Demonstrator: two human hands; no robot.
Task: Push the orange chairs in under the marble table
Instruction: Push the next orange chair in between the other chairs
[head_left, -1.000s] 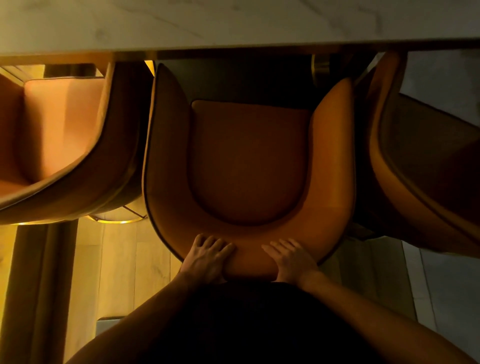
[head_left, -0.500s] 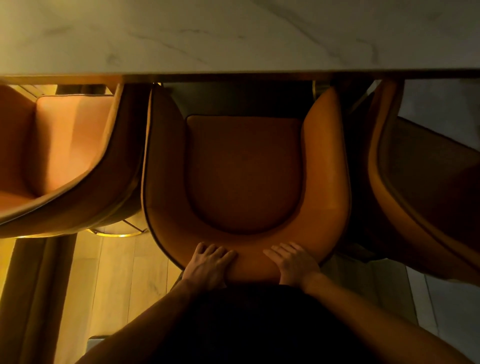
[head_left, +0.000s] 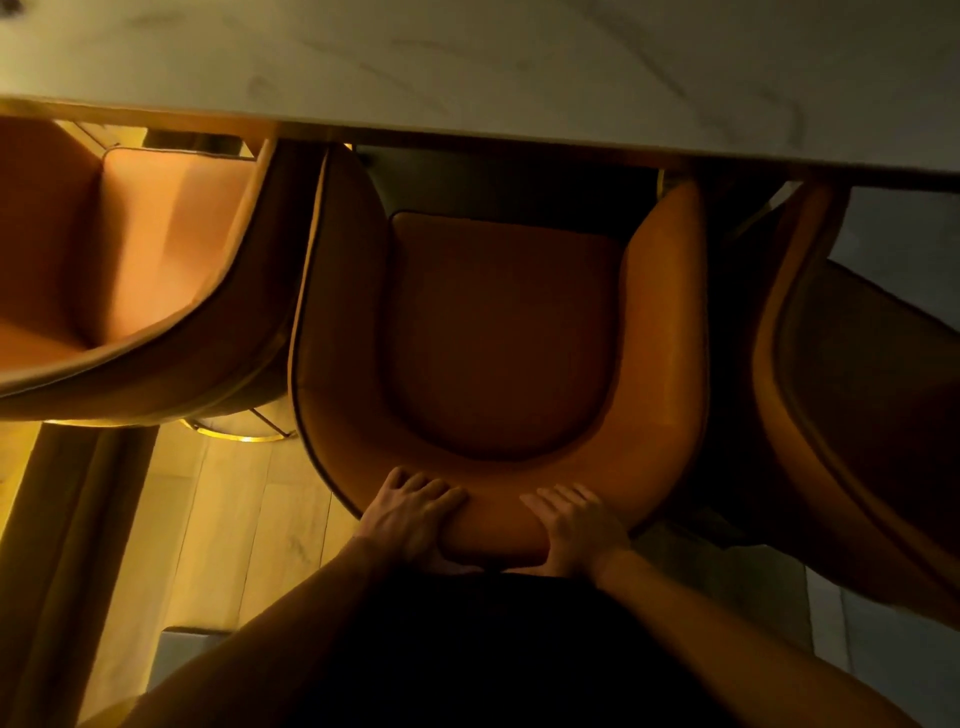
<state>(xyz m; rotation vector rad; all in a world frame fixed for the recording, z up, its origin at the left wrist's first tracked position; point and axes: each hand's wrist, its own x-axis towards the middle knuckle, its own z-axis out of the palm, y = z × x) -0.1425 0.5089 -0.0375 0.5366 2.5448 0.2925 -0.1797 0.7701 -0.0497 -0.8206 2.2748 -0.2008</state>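
Both hands sit on the curved back rim of the middle orange chair (head_left: 498, 332). Left hand (head_left: 410, 514) is palm-down w/ fingers loosely spread over the rim top, thumb side toward the centre; it presses flat rather than wrapping, as far as can be seen. Right hand (head_left: 576, 525) mirrors it, fingers close together and laid across the rim, pointing inward toward the left hand. Hands are near each other but apart, w/ a strip of bare rim between them. Forearms run down to the bottom edge on either side of a dark torso (head_left: 467, 649).

Middle chair's seat cushion is mostly out in the open; only the front ends of its armrests reach under the marble table (head_left: 467, 67) edge, which crosses the top of the view at a slight slant. Left chair (head_left: 130, 270) stands just beside the middle one, turned at an angle, its front also at the table edge. Right chair (head_left: 857, 405) is close on the other side, in deep shadow, angled too; detail there is hard to read. Wood floor (head_left: 218, 519) shows lit yellow at lower left, w/ a gold metal chair base (head_left: 244, 431) visible under the left chair.
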